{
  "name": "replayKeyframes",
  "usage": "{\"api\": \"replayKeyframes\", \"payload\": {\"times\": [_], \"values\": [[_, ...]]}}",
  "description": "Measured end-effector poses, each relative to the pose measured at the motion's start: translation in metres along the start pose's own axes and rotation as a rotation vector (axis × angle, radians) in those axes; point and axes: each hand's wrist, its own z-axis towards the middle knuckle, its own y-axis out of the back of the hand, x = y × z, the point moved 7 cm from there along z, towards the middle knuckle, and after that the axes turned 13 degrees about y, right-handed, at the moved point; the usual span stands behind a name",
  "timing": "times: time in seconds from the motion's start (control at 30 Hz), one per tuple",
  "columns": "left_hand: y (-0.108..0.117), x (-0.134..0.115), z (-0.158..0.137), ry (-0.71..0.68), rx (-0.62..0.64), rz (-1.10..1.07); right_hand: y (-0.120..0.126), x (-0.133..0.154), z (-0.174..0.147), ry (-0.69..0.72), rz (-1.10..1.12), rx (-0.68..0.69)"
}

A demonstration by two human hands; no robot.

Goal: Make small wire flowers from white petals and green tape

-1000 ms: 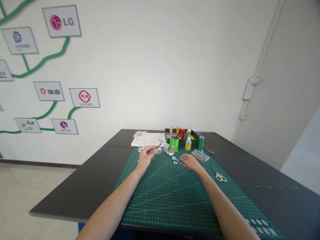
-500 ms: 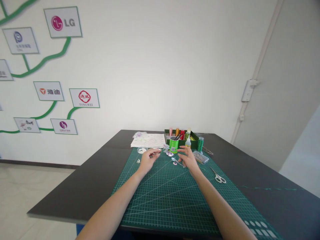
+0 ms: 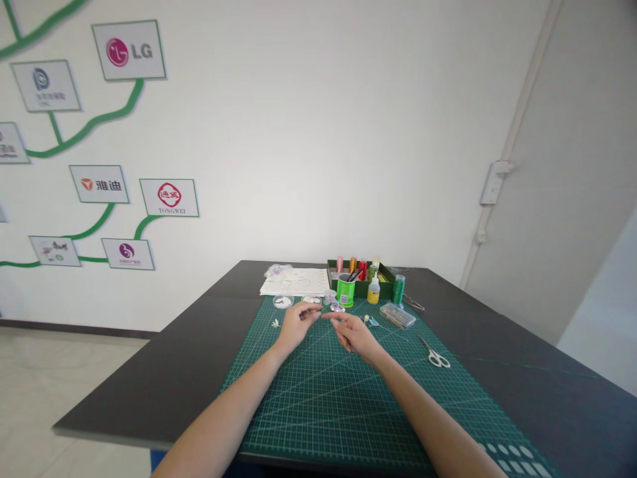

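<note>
My left hand (image 3: 297, 325) is over the cutting mat (image 3: 338, 405), thumb and fingertips pinched together; whatever lies between them is too small to make out. Close by on its right is my right hand (image 3: 354, 333), its index finger reaching toward the left fingertips and the other fingers curled in. Anything in its grip is hidden. Just behind the fingers sits a purple and white petal-like piece (image 3: 338, 307). A small pale blue piece (image 3: 373, 322) lies beyond my right hand, and a white leaf-shaped piece (image 3: 275, 323) is left of my left hand.
Behind the hands stand a green can (image 3: 346, 292) with dark-handled tools, a glue bottle (image 3: 373, 291), a green thread spool (image 3: 399, 290) and a box (image 3: 385, 287) of spools. White sheets (image 3: 293, 282) lie back left. Right are a clear case (image 3: 398, 315) and scissors (image 3: 436, 355).
My right hand has moved left and down, its spread fingers drawing in toward my left fingertips. My left hand has shifted slightly. The glue bottle and small pieces behind the right hand show more fully.
</note>
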Motion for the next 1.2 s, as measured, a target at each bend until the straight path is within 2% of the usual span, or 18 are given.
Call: {"api": "replayKeyframes", "payload": {"times": [0.17,0.43,1.2], "values": [[0.002,0.008,0.004,0.048,-0.008,-0.028,0.004,0.003,0.000,0.027,-0.064,0.005],[0.006,0.010,0.005,0.048,-0.048,0.089,-0.002,0.005,-0.003,0.007,-0.231,0.091],[0.012,0.000,0.004,0.009,-0.097,0.154,-0.001,0.006,-0.002,0.029,-0.269,0.125]]}}
